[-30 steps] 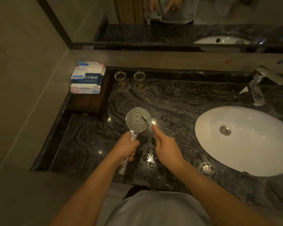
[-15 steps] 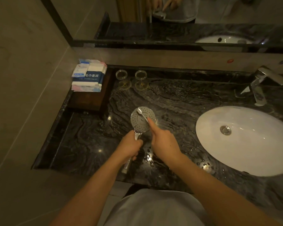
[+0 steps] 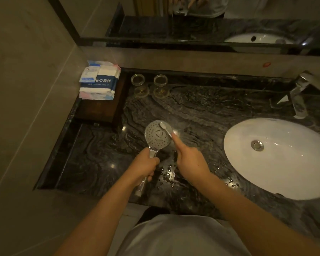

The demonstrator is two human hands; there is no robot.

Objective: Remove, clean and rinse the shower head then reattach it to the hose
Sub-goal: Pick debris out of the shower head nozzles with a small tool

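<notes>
A chrome shower head (image 3: 156, 136) is held face up over the dark marble counter (image 3: 201, 111), detached from any hose. My left hand (image 3: 146, 164) is shut around its handle, whose end sticks out below my fist. My right hand (image 3: 189, 159) grips a small white toothbrush (image 3: 164, 128), forefinger stretched along the shaft. The bristles rest on the upper right part of the spray face. No hose is in view.
A white oval basin (image 3: 277, 156) with a chrome tap (image 3: 301, 93) lies to the right. Two upturned glasses (image 3: 150, 81) stand at the back. A pack of towels (image 3: 100, 80) sits on a dark wooden box at the left wall. Water drops lie on the counter under my hands.
The toothbrush head has travelled across the spray face, from the right side to the upper left, then back to the upper right. My left hand keeps the shower head steady.
</notes>
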